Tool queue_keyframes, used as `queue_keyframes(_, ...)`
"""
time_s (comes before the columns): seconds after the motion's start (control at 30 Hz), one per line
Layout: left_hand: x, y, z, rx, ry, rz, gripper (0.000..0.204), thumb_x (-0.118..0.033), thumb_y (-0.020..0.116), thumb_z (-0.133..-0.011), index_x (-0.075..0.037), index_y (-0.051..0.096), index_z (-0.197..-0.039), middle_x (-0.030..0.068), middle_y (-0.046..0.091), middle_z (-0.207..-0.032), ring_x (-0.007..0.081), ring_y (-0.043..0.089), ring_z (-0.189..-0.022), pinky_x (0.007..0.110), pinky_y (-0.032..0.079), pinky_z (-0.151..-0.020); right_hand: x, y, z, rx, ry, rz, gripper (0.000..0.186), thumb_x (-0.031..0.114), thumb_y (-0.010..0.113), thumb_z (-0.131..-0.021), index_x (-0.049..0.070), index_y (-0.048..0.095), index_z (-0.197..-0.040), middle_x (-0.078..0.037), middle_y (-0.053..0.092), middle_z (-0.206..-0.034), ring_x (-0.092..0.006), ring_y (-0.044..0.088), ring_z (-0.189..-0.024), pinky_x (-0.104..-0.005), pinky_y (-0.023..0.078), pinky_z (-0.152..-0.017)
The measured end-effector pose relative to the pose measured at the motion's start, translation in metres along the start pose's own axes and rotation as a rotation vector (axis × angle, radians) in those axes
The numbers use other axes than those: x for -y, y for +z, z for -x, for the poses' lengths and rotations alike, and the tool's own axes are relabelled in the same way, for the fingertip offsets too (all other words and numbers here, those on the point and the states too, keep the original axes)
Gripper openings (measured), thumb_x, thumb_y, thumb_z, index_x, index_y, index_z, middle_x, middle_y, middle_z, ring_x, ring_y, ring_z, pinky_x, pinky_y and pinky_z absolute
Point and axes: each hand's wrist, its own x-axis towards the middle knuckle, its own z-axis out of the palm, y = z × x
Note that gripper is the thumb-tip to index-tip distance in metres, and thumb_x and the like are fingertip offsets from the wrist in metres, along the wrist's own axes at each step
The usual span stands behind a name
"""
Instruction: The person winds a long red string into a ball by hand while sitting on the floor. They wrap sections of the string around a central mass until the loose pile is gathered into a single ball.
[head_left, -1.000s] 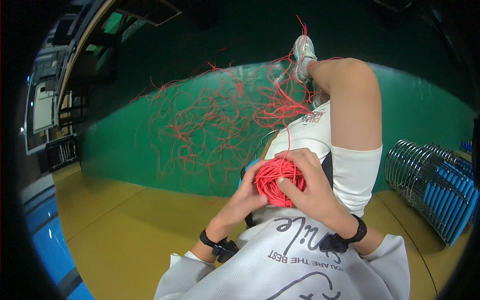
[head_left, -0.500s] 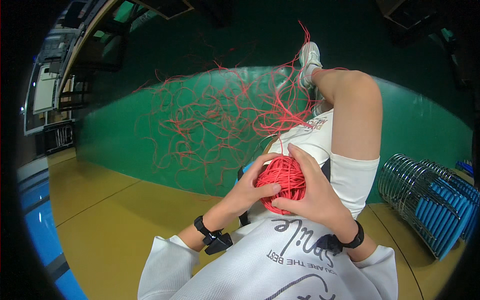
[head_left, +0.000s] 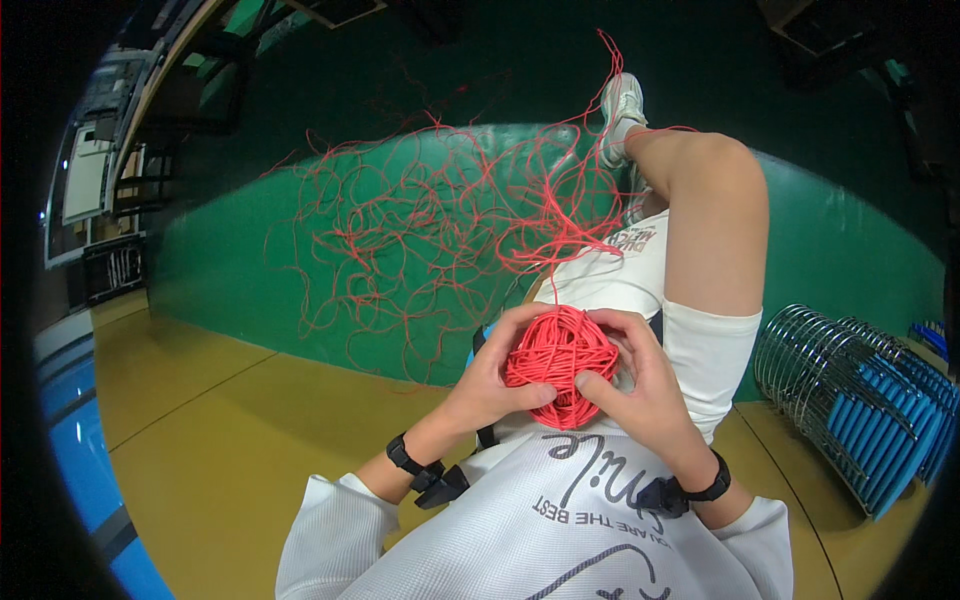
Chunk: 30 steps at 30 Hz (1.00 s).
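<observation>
A ball of red cord (head_left: 563,357) sits at my lap, wound thick in crossing layers. My left hand (head_left: 496,375) cups its left side, the thumb pressed on its lower front. From the right, my right hand (head_left: 638,375) curls round the ball, its thumb tip on the front face. A single strand rises from the top of the ball to a bunch of loose red cord (head_left: 565,232) lying over my shorts. More of the cord spreads in tangled loops (head_left: 400,230) across the green floor.
My bent leg (head_left: 715,200) reaches forward on the right, a white shoe (head_left: 622,100) at its end near the cord. Folded metal chairs with blue slats (head_left: 880,400) stand at the right. Dark furniture (head_left: 200,100) lines the far left. Yellow floor (head_left: 220,430) borders the green.
The ball has turned in my hands, showing more of its front. My right fingers have moved from over its top to its right side.
</observation>
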Motion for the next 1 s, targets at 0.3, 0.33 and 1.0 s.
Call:
queue_keyframes(0.3, -0.005, -0.006, -0.003, 0.108, -0.026, -0.158, 0.09, -0.022, 0.086, -0.072, -0.006, 0.036, -0.145, 0.0098, 0.046, -0.139, 0.0199, 0.046, -0.13, 0.035, 0.036, -0.111, 0.004, -0.013, -0.008, 0.157, -0.006, -0.086, 0.067, 0.014, 0.075, -0.081, -0.004, 0.043, -0.137, -0.017, 0.049, -0.131, -0.0254, 0.053, -0.124, -0.0355, 0.045, -0.105)
queue_keyframes(0.33, -0.005, -0.006, -0.004, 0.118, -0.019, -0.219, 0.091, -0.023, 0.087, -0.072, -0.006, 0.035, -0.145, 0.01, 0.046, -0.139, 0.0198, 0.046, -0.13, 0.035, 0.036, -0.111, 0.002, -0.016, -0.01, 0.178, -0.038, -0.022, 0.068, 0.015, 0.075, -0.08, -0.003, 0.043, -0.137, -0.017, 0.048, -0.131, -0.0265, 0.053, -0.124, -0.036, 0.044, -0.106)
queue_keyframes(1.0, -0.013, -0.005, -0.025, 0.039, -0.244, 0.209, 0.094, -0.027, 0.082, -0.078, -0.006, 0.029, -0.152, 0.0107, 0.045, -0.143, 0.0193, 0.047, -0.131, 0.034, 0.037, -0.111, 0.007, -0.002, -0.029, 0.099, -0.167, 0.326, 0.066, 0.028, 0.065, -0.09, -0.001, 0.036, -0.142, -0.024, 0.046, -0.13, -0.0366, 0.051, -0.125, -0.0408, 0.042, -0.105)
